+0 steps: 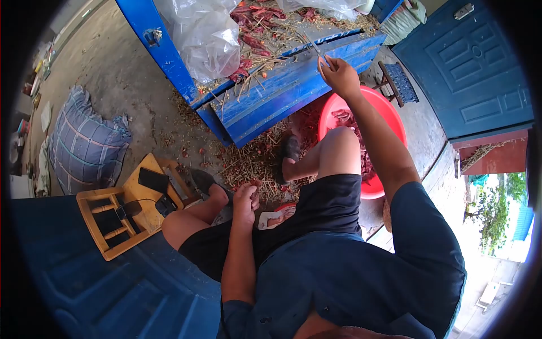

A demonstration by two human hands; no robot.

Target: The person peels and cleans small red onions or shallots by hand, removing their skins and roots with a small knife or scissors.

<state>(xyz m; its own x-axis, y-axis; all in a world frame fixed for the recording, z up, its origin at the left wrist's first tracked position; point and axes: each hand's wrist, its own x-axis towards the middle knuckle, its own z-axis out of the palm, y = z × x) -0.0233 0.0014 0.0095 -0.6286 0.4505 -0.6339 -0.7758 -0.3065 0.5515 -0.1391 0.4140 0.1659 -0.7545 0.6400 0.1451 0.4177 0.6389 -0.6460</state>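
My right hand (342, 78) is raised over the edge of the blue metal cart bed (299, 82), closed around the handles of a pair of scissors (317, 52). The blades point up toward the stems and dried red chilies (257, 22) lying on the bed. My left hand (246, 200) is curled closed above my lap, near my knee. Something small and brownish shows at its fingertips, too small to name. Beside my right leg stands a red plastic basin (397, 121) with dark red chili pieces in it, partly hidden by my knee and arm.
Clear plastic bags (209, 42) lie on the cart bed. Cut stems (248, 164) litter the floor around my feet. A wooden chair (104, 226) holding a phone (153, 179) stands at left, near a plaid stuffed sack (87, 147). A small stool (400, 85) stands beyond the basin.
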